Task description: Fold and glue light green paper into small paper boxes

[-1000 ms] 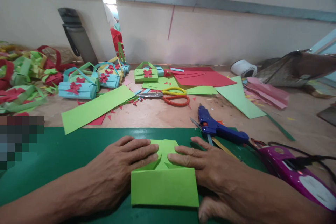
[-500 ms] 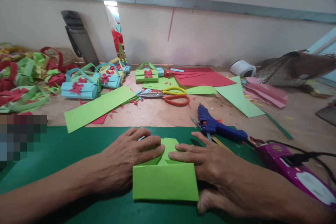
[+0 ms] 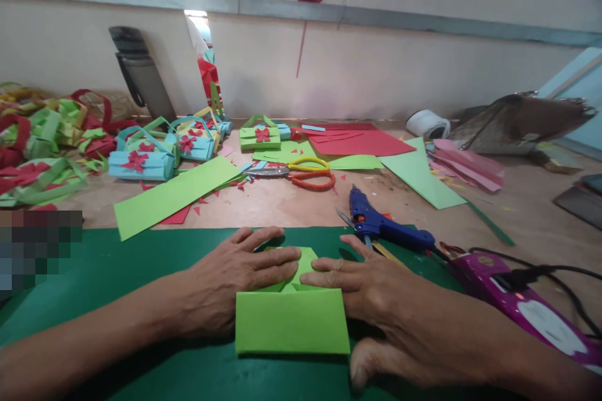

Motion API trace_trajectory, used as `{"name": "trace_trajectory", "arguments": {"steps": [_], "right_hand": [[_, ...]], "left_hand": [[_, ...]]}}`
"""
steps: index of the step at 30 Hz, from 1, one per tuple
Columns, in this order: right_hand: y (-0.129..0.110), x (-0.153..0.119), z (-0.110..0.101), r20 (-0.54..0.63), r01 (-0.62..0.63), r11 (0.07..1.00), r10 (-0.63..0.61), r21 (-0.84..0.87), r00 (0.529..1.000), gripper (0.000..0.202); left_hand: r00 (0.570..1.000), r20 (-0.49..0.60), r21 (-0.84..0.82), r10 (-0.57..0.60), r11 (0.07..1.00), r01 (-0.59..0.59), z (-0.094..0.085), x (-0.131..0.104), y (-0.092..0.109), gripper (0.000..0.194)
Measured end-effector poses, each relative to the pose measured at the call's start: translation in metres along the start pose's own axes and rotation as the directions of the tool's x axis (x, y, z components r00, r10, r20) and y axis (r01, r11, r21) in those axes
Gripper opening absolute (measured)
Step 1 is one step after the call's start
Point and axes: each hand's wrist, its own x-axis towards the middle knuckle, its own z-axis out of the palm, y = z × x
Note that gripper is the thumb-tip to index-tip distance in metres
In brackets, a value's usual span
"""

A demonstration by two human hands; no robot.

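A folded piece of light green paper (image 3: 291,322) lies on the green mat (image 3: 155,250) in front of me. Its near part is a flat rectangle; its far part narrows between my hands. My left hand (image 3: 244,269) presses on the far left part, fingers stretched out and lying flat. From the other side, my right hand (image 3: 376,288) rests its extended fingers on the far right part, with the thumb apart near the paper's lower right corner. Both hands are open, and their fingers hide some of the folds.
Scissors (image 3: 310,175), a blue glue gun (image 3: 390,225) and a purple power strip (image 3: 522,307) lie beyond the mat and to the right. Several small paper bags (image 3: 141,163) stand at the left. Red paper sheets (image 3: 362,138) and a dark bottle (image 3: 143,72) are farther back.
My left hand's fingers have slid slightly right and flattened onto the paper's far part. The right hand stays nearly in place. The view has shifted a little.
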Motion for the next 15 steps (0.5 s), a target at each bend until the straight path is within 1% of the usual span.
{"name": "trace_trajectory", "arguments": {"steps": [2,4,6,7,8,9,10,11,12,13,14,15], "right_hand": [[-0.001,0.000,0.001,-0.016,0.003,1.000,-0.003,-0.031,1.000,0.033],[0.000,-0.001,0.001,-0.077,-0.009,0.995,0.002,-0.098,0.997,0.030],[0.004,-0.004,0.000,-0.216,-0.073,0.974,0.025,-0.215,0.976,0.030],[0.007,-0.007,-0.002,-0.304,-0.139,0.946,0.046,-0.294,0.952,0.030],[0.011,-0.010,-0.003,-0.403,-0.229,0.896,0.063,-0.379,0.913,0.030],[0.016,-0.014,-0.004,-0.483,-0.336,0.817,0.081,-0.469,0.872,0.030],[0.022,-0.018,-0.005,-0.533,-0.454,0.705,0.127,-0.545,0.836,0.030],[0.028,-0.021,-0.005,-0.554,-0.560,0.584,0.214,-0.588,0.804,0.031],[0.033,-0.025,-0.004,-0.550,-0.624,0.490,0.306,-0.608,0.777,0.034],[0.039,-0.027,-0.002,-0.526,-0.654,0.441,0.388,-0.615,0.757,0.035],[0.044,-0.029,0.000,-0.495,-0.668,0.415,0.454,-0.618,0.741,0.035],[0.049,-0.029,0.002,-0.479,-0.679,0.400,0.495,-0.615,0.725,0.037]], "left_hand": [[0.999,0.025,-0.006,-0.026,1.000,0.027,-0.001,0.000,0.001,0.057],[0.999,0.031,-0.016,-0.038,0.999,0.039,-0.003,0.000,0.002,0.057],[0.999,0.026,-0.030,-0.036,0.999,0.036,-0.004,0.000,0.002,0.056],[0.999,0.026,-0.036,-0.032,0.999,0.033,-0.005,0.000,0.003,0.055],[0.999,0.029,-0.042,-0.027,0.999,0.028,-0.006,0.000,0.003,0.053],[0.999,0.035,-0.045,-0.026,0.999,0.028,-0.007,0.000,0.003,0.052],[0.999,0.043,-0.047,-0.028,0.998,0.030,-0.007,-0.001,0.003,0.051],[0.998,0.052,-0.048,-0.029,0.998,0.031,-0.007,-0.002,0.003,0.050],[0.998,0.060,-0.049,-0.028,0.998,0.031,-0.007,-0.002,0.002,0.050],[0.998,0.064,-0.050,-0.028,0.998,0.031,-0.007,-0.003,0.001,0.049],[0.997,0.066,-0.052,-0.025,0.998,0.028,-0.007,-0.003,0.001,0.048],[0.997,0.070,-0.054,-0.021,0.998,0.025,-0.006,-0.004,0.000,0.048]]}}
